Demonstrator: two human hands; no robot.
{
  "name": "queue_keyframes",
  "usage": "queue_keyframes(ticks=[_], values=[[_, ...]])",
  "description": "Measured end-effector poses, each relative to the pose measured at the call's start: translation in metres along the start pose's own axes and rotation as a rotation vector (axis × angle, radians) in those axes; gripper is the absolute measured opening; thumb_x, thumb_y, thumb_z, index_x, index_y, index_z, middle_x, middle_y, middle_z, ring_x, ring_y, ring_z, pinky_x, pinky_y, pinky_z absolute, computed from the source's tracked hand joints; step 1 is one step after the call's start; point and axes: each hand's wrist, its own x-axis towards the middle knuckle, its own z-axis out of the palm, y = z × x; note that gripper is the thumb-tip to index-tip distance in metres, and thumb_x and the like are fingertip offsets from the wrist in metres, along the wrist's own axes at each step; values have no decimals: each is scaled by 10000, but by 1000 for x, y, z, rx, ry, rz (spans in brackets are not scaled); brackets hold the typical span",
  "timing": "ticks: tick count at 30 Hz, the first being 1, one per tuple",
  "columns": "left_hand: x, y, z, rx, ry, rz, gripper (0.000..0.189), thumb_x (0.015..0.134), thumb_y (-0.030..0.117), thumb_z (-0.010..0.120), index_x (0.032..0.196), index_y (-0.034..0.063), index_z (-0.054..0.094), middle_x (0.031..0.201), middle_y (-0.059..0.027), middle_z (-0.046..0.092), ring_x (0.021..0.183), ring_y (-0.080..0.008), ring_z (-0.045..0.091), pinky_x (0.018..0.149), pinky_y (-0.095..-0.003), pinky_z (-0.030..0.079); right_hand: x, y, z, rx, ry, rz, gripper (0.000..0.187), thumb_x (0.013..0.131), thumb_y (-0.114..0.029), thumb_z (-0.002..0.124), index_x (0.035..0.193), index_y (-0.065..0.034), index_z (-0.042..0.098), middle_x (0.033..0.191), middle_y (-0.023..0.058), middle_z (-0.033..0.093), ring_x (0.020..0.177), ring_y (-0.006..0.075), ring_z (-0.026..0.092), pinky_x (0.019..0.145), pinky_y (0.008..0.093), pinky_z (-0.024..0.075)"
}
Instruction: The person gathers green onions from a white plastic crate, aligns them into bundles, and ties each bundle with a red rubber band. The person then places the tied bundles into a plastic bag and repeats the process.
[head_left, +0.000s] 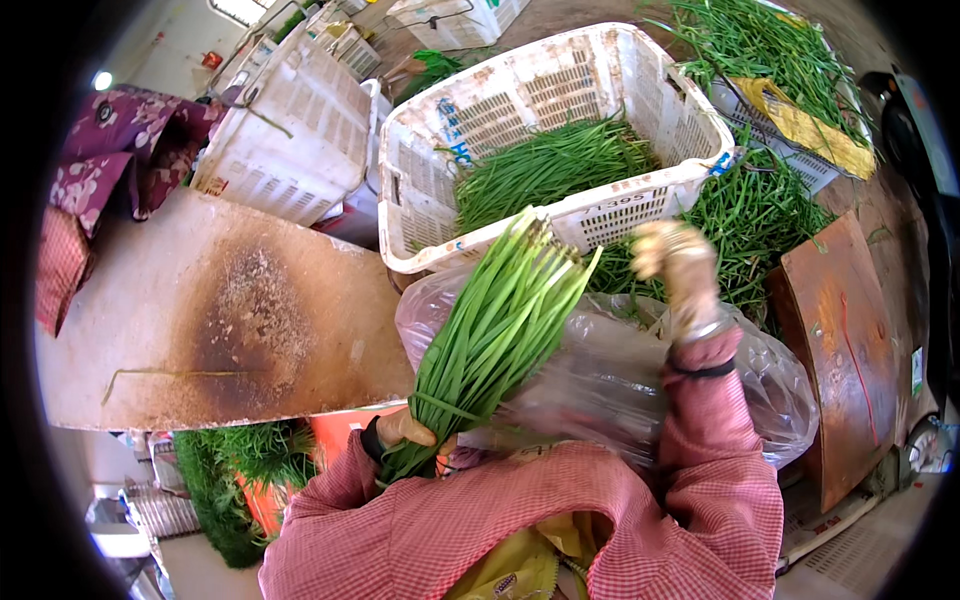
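A thick bunch of long green leafy stalks, which look like garlic chives (502, 322), slants up from my left hand (409, 431), gripped near its lower, dark green end. The pale cut ends point up and to the right. My right hand (675, 259), blurred and seemingly gloved, is raised to the right of the bunch, near loose greens (757, 217); its finger state is unclear. Beyond the bunch stands a white plastic crate (547, 82) with more stalks (555, 172) lying in it. Clear plastic sheeting (600, 375) lies beneath my forearms.
A stained board (330, 315) extends to the left, a thin strand on it. More white crates (292, 120) stand behind it, near a purple floral garment (127, 142). A heaped crate of greens (787, 60) is at the upper right, a brown board (847, 352) at the right.
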Motion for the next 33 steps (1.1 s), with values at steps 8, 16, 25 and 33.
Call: queue_keyframes(ticks=[8, 16, 25, 33], values=[[8, 17, 28, 172, 191, -7, 633, 675, 109, 729, 1248, -1, 483, 895, -122, 606, 724, -178, 564, 601, -314, 465, -58, -9, 81, -525, -290, 483, 299, 915, -266, 559, 1035, 8, 541, 699, 140, 655, 460, 149, 584, 392, 230, 463], [-15, 45, 23, 298, 217, 44, 796, 612, 132, 811, 1312, 27, 447, 1216, -73, 547, 962, -170, 577, 817, -298, 471, 6, -15, 4, -550, 203, -145, 220, 933, -215, 471, 933, -21, 572, 713, 78, 641, 527, 118, 557, 444, 227, 435], [4, 81, 74, 1221, 485, 313, 446, 779, 109, 699, 1202, 34, 577, 1022, -72, 675, 920, -129, 628, 810, -248, 483, -28, 44, 32, -116, -403, 316, 677, 908, -486, 469, 1405, -64, 286, 1319, 135, 474, 1192, 223, 457, 1012, 394, 362], [8, 22, 103, 2061, 437, 214, 1150, 580, 327, 814, 1431, -48, 137, 1067, -239, 557, 991, -377, 557, 807, -403, 451, -30, 72, 75, 661, -532, 314, 613, 984, -420, 268, 1430, -3, 209, 1450, 191, 302, 1318, 286, 333, 1112, 428, 256]])
